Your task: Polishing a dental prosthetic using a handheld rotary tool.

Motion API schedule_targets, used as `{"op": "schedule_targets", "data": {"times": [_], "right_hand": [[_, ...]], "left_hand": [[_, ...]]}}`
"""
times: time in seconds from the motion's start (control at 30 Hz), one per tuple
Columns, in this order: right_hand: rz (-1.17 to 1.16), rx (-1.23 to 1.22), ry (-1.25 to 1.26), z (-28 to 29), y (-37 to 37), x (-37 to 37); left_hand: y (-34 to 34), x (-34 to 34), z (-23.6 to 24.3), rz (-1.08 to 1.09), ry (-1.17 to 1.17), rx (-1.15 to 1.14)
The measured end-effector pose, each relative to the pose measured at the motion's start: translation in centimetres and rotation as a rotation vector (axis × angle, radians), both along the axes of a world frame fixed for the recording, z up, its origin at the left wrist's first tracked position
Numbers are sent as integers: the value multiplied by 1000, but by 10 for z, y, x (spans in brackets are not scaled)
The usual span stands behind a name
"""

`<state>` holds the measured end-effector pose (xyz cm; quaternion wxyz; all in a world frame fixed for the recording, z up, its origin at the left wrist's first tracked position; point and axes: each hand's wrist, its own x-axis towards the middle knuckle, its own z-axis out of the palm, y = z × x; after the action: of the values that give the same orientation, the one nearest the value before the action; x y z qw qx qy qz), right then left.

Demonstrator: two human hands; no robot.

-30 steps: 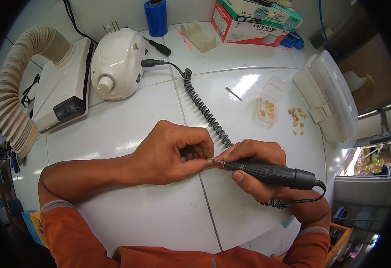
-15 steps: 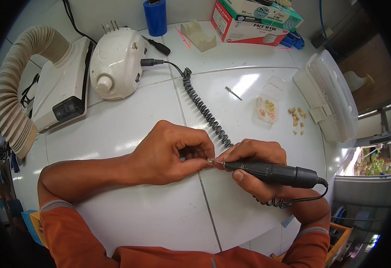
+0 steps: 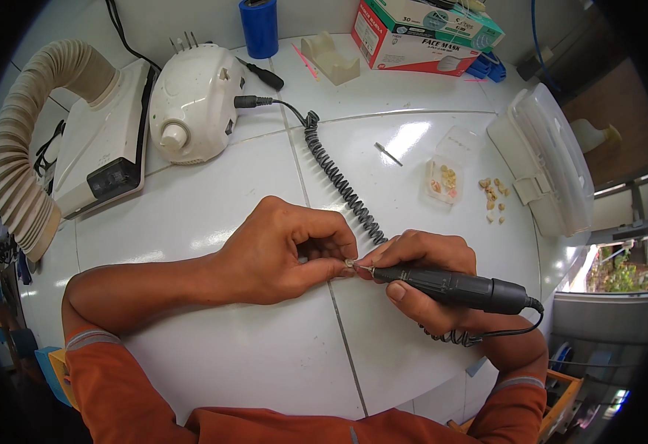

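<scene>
My left hand (image 3: 276, 251) is closed in a pinch, with a tiny pale tooth-like piece (image 3: 349, 263) between thumb and fingertip. Wrapped around a black rotary handpiece (image 3: 461, 288) is my right hand (image 3: 435, 251). The handpiece lies nearly level, its thin metal bit pointing left at the piece. The fingertips of both hands meet closely there, so whether the bit touches the piece is too small to tell. From the handpiece's rear a cord loops under my right wrist. A black coiled cord (image 3: 335, 177) runs to the white control unit (image 3: 194, 103).
A white machine (image 3: 102, 140) with a ribbed hose (image 3: 17, 148) stands at left. Far right are a small clear box (image 3: 442, 181) of yellowish pieces, several loose pieces (image 3: 491, 194) and a lidded case (image 3: 538, 159). A metal bit (image 3: 388, 154), blue cylinder (image 3: 258, 29) and mask box (image 3: 413, 52) lie farther back.
The pale piece shows a little more clearly between my left fingertips. Both hands stay almost in place with the same grips.
</scene>
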<state>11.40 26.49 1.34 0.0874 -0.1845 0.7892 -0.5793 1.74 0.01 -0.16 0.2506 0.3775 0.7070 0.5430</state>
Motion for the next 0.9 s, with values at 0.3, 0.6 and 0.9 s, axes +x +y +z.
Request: {"op": "schedule_targets", "data": {"times": [0.3, 0.6, 0.9], "right_hand": [[-53, -47, 143, -11, -5, -1], [-74, -75, 175, -13, -6, -2], [-72, -88, 142, -11, -7, -2]], "left_hand": [[1, -1, 3, -10, -8, -42], [2, 1, 2, 2, -33, -32], [2, 1, 3, 7, -41, -36]]}}
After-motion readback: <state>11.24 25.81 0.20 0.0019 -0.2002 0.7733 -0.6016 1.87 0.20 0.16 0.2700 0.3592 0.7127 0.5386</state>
